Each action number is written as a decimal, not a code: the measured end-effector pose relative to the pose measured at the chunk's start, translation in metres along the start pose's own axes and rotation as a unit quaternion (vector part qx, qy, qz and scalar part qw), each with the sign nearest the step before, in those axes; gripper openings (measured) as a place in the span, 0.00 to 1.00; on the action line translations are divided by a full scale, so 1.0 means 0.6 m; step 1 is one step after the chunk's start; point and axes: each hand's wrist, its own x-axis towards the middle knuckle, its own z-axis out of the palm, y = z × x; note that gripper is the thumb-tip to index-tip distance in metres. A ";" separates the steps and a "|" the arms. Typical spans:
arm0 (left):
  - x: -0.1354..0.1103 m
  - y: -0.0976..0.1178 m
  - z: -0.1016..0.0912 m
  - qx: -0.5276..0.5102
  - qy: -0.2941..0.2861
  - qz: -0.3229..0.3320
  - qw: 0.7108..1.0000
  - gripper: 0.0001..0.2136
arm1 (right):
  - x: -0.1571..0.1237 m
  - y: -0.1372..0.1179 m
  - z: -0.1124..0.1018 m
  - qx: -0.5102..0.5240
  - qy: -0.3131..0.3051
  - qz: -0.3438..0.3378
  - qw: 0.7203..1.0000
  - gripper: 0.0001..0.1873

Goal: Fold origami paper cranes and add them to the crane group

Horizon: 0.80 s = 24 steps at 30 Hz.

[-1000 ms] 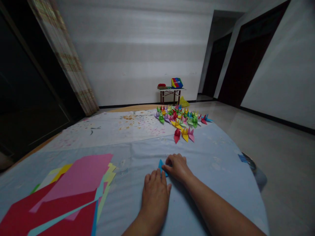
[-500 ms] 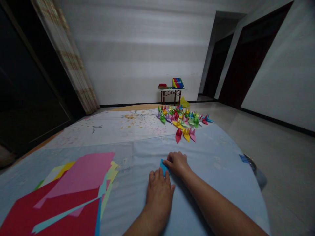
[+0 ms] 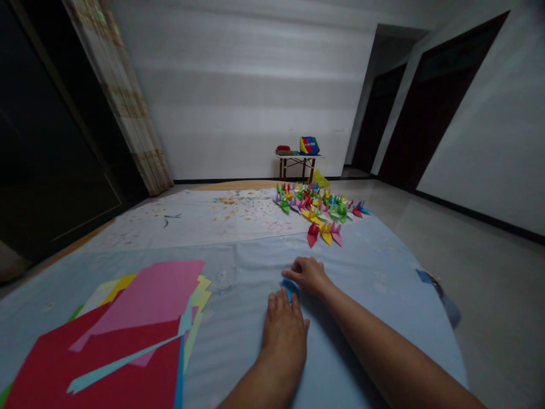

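Note:
A small piece of folded blue paper (image 3: 290, 286) lies on the cloth-covered table between my hands. My left hand (image 3: 286, 324) lies flat with its fingers stretched forward, and the fingertips press on the near part of the paper. From the right, my right hand (image 3: 310, 275) pinches the far end, its fingers curled and the thumb side on the paper. That far end looks lifted and bent over. My fingers hide part of the paper, so its exact folds cannot be made out.
Sheets of coloured paper, a pink sheet (image 3: 159, 295) and a red sheet (image 3: 110, 363) on top, lie at the left with a pale blue strip (image 3: 123, 365). Many folded paper cranes (image 3: 315, 201) stand at the far right. A small side table (image 3: 298, 157) stands by the wall.
My right hand has lifted the far end of the blue paper and bent it towards me. My left hand stays on the near part. The view has shifted slightly.

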 end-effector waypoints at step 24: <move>-0.006 -0.005 -0.015 -0.033 -0.016 0.014 0.999 0.22 | -0.041 0.027 -0.013 0.019 -0.003 0.003 1.000 0.15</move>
